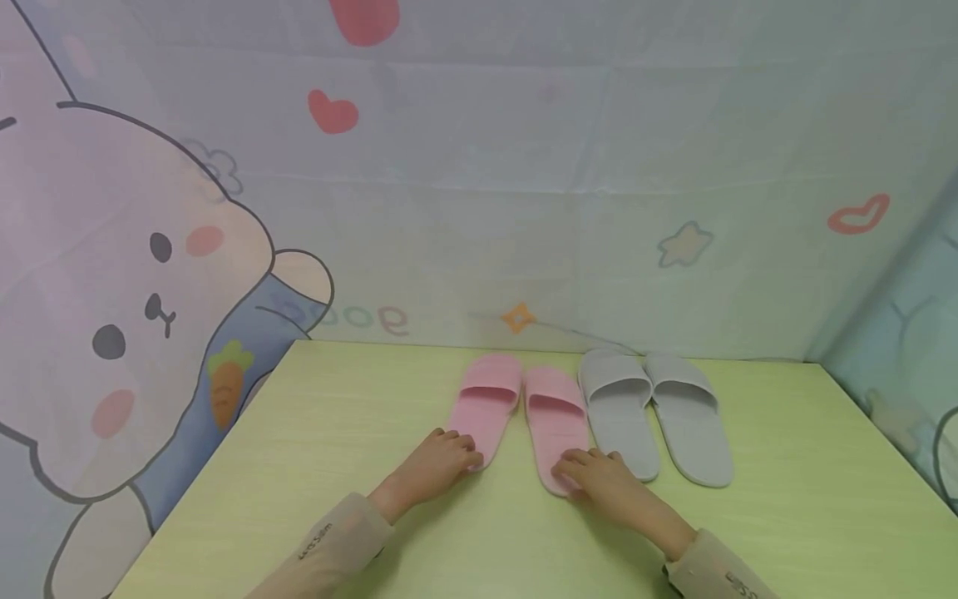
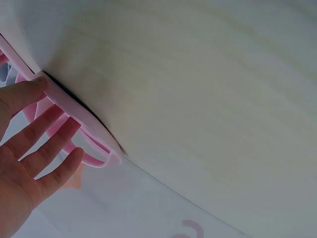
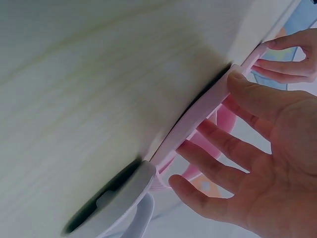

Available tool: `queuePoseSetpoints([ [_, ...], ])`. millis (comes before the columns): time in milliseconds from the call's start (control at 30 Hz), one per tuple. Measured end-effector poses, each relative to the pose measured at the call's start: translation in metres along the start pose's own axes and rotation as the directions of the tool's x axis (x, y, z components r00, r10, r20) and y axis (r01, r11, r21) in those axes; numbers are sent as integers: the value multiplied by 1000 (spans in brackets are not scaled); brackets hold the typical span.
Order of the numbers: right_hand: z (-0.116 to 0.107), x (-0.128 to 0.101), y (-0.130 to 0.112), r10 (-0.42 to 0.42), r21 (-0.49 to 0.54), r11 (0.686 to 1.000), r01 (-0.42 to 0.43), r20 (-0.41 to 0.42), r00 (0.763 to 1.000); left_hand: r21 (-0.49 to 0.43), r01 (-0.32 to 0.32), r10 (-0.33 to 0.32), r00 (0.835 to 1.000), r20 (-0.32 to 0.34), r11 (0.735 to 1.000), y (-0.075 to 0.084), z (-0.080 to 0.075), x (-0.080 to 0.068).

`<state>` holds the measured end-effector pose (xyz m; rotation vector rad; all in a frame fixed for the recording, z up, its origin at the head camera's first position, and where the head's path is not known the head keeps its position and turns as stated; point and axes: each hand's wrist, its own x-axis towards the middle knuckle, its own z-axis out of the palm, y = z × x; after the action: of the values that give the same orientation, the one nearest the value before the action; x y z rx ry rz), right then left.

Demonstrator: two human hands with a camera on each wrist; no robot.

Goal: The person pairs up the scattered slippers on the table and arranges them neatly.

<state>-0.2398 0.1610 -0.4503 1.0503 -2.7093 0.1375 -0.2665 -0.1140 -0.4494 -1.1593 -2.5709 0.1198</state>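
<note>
Two pink slippers lie side by side, toes toward the wall, on a pale green table. My left hand rests on the heel of the left pink slipper. In the left wrist view its thumb touches the heel edge of that slipper and the straight fingers of the left hand lie over it. My right hand rests on the heel of the right pink slipper. The right wrist view shows the right hand, fingers spread, with its thumb at the heel rim of the pink slipper.
A pair of grey slippers lies just right of the pink pair, the nearer one close beside my right hand. A cartoon-printed cloth hangs behind and beside the table.
</note>
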Motion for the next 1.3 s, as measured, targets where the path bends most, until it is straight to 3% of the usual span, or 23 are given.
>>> queuePoseSetpoints([
  [533,-1,8,2,23,62,998,-26,41,999,24,10,-10,1000,21,1000,6,6,10],
  [867,-2,13,4,25,67,997,-28,51,998,12,-65,66,994,-91,998,5,16,16],
  [1000,-3,14,4,25,74,997,-30,60,998,38,-59,62,995,-78,998,7,14,18],
  [1033,-4,15,4,27,75,997,-31,62,998,48,-42,45,997,-55,998,11,6,18],
  [1200,-6,17,4,25,67,997,-29,54,998,84,-12,11,1000,13,996,15,3,21],
  [1300,-5,17,4,25,61,998,-28,55,998,85,-10,8,1000,21,996,16,1,22],
])
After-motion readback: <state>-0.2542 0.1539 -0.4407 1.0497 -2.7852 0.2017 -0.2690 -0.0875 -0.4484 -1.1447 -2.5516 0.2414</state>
